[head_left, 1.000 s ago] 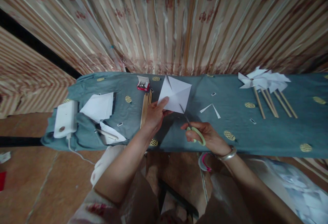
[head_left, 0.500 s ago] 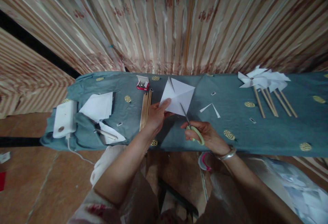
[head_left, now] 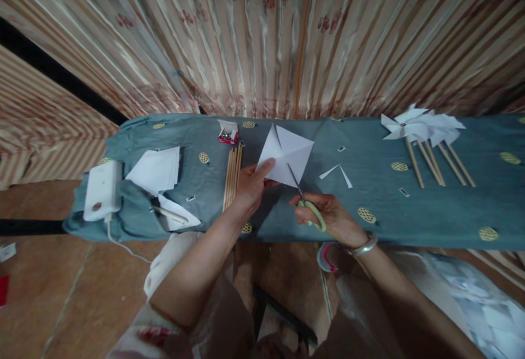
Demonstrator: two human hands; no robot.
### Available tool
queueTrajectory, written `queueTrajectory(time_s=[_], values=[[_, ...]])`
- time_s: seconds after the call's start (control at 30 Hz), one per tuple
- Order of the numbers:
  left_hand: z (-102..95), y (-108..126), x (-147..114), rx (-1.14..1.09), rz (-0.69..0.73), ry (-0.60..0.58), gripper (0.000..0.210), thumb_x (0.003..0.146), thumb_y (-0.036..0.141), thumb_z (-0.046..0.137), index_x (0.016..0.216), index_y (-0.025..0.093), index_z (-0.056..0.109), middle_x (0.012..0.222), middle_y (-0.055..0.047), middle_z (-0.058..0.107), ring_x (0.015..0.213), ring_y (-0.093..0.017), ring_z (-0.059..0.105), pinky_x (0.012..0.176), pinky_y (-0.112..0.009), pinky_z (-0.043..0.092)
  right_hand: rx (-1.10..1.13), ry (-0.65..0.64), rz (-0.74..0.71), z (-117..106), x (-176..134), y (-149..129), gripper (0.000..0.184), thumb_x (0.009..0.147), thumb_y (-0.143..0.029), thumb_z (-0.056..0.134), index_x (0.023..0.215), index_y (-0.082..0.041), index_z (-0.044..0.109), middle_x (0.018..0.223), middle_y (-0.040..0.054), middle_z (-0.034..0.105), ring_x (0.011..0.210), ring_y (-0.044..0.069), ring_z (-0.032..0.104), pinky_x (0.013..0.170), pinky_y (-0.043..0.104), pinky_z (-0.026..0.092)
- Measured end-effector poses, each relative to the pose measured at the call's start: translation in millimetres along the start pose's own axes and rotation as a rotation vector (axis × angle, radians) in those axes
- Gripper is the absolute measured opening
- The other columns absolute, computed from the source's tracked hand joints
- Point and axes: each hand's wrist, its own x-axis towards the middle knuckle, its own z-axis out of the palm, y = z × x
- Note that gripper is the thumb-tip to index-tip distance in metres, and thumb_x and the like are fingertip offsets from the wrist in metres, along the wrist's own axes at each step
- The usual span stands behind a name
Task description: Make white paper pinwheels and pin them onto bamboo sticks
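A white square sheet of paper [head_left: 293,148] with creases is pinched at its lower left by my left hand [head_left: 251,188], the thumb on top. A narrow slit shows at the sheet's upper corner. My right hand [head_left: 328,214] is closed around the light green handles of a pair of scissors [head_left: 314,215]. The scissor blades lie at the sheet's lower edge, pointing toward its middle. To the right, two thin paper slivers [head_left: 344,176] rest on the cloth. Just left of my left hand is a row of wooden sticks [head_left: 232,175].
A small red box [head_left: 228,133] of metal pins stands behind the sticks. Stacked white paper [head_left: 158,170], a pen [head_left: 172,215] and a white power strip [head_left: 103,190] lie left. Several paper pinwheels [head_left: 424,125] on sticks lie right. A green patterned cloth [head_left: 443,216] covers the table; a curtain hangs behind.
The paper has shifted very slightly to the right with my left hand. The scissors stay at its lower edge, and little else differs.
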Motion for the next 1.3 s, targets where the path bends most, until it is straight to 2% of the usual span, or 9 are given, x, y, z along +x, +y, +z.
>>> queueTrajectory(time_s=[0.9, 1.3], values=[[1.3, -2.3, -4.0, 0.009, 0.019, -0.027, 0.042, 0.054, 0.046, 0.087, 0.074, 0.014, 0.070, 0.073, -0.006, 0.073, 0.065, -0.017, 0.067, 0.059, -0.027, 0.053, -0.005, -0.002, -0.033, -2.0, 3.2, 8.0, 0.041, 0.058, -0.052, 0.086, 0.077, -0.017, 0.072, 0.054, -0.0019, 0.060, 0.051, 0.010, 0.051, 0.048, 0.023, 0.039], [2.2, -1.1, -5.2, 0.017, 0.002, -0.008, 0.037, 0.058, 0.043, 0.086, 0.074, 0.014, 0.070, 0.075, -0.006, 0.074, 0.068, -0.019, 0.069, 0.059, -0.027, 0.052, 0.011, 0.018, -0.036, 2.0, 1.2, 1.1, 0.042, 0.055, -0.053, 0.086, 0.072, -0.018, 0.071, 0.053, -0.0029, 0.060, 0.049, 0.010, 0.052, 0.048, 0.023, 0.041]])
